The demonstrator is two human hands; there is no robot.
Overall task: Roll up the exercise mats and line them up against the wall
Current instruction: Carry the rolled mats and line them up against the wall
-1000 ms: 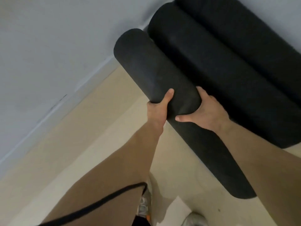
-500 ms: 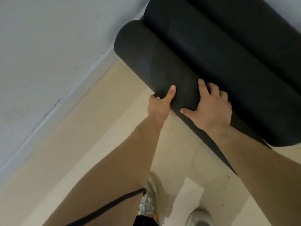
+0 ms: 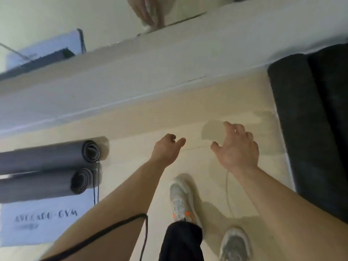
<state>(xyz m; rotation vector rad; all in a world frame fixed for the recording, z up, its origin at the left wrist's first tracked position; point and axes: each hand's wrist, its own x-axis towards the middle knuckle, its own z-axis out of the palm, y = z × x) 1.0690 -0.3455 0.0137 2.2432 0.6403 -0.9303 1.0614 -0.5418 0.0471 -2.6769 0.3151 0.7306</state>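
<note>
Black rolled mats (image 3: 305, 129) lie side by side at the right, their far ends at the wall's base. Two grey rolled mats (image 3: 43, 157) (image 3: 39, 185) lie at the left on the floor, rolled ends facing the middle. My left hand (image 3: 165, 150) hovers over the bare floor, fingers loosely curled, holding nothing. My right hand (image 3: 238, 147) is spread open above the floor, a short way left of the nearest black roll and not touching it.
A white wall with baseboard (image 3: 131, 97) runs across the top. A white sign with lettering (image 3: 41, 221) lies flat under the grey rolls. My two sneakers (image 3: 181, 198) (image 3: 235, 243) stand on the beige floor. A thin cable (image 3: 228, 194) trails beside them.
Both hands have let go of the black roll, which now rests beside the others. The view has swung left, bringing the grey rolls and sign into sight.
</note>
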